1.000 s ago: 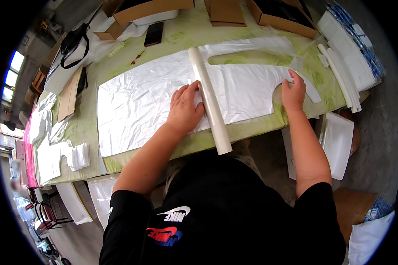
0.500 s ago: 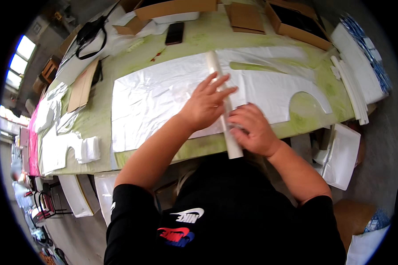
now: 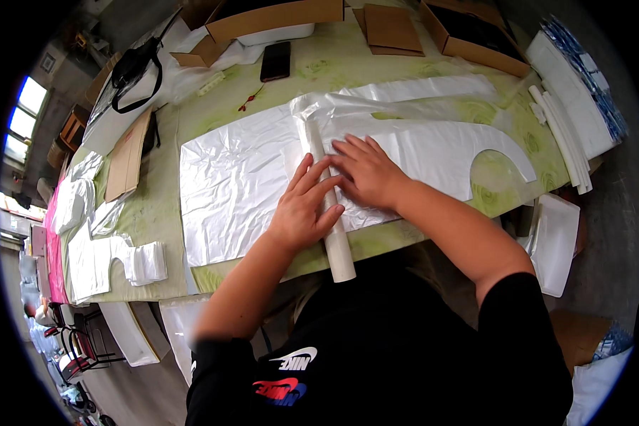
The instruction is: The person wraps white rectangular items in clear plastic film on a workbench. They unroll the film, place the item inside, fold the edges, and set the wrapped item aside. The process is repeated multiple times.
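Observation:
A white plastic sheet (image 3: 227,192) cut like an apron, with a rounded cutout at its right end, lies across the table. On it rests a pale tube (image 3: 341,259), running from the far side to past the table's near edge. Plastic film gathers at the tube's far end. My left hand (image 3: 302,213) lies over the tube's middle with fingers spread, not wrapped round it. Close on the tube's right, my right hand (image 3: 369,174) is laid flat on the sheet, fingers stretched toward the tube; its fingertips nearly meet the left hand's.
Folded white plastic pieces (image 3: 145,263) lie at the table's left. A dark phone (image 3: 275,61) and cardboard boxes (image 3: 277,21) are at the far side. Thin white rolls (image 3: 562,145) and a white block stack (image 3: 571,99) stand at the right. A white bin (image 3: 555,245) is below the edge.
The tube has shifted left over the sheet, and film now bunches at its far end. My right hand has moved from the tube's near part farther up and flattened; my left hand moved left and nearer.

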{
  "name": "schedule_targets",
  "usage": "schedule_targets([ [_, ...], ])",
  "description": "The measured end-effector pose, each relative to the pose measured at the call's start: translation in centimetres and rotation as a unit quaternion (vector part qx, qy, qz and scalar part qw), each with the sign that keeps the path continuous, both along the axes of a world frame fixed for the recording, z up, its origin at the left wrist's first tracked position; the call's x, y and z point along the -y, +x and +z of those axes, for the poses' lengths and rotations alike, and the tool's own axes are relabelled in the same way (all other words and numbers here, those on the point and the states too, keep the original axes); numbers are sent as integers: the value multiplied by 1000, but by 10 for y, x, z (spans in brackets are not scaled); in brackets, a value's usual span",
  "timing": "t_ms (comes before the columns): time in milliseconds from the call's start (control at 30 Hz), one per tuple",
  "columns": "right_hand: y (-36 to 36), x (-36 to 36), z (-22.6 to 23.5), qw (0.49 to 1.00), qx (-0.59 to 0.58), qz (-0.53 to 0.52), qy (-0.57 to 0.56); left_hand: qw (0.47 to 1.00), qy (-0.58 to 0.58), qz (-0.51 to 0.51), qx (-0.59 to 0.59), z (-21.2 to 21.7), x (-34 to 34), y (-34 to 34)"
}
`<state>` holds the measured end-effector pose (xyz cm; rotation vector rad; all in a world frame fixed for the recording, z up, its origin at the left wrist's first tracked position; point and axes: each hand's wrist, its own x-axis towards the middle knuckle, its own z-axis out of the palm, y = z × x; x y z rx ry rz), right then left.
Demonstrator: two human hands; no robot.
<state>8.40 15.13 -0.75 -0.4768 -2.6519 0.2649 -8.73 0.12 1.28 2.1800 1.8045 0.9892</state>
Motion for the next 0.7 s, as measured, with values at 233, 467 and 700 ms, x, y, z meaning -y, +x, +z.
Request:
schedule_targets([
  [233,-31,-106,37,907,205,-301,-210,1000,-17,11,24,2,5,-1],
  [467,142,-241,48,734,-71,-558,-381,999,-17,13,42,1,3,1],
  [700,125,-136,24,934,-29,-320,-155,999,-7,5,50,1,4,-1],
])
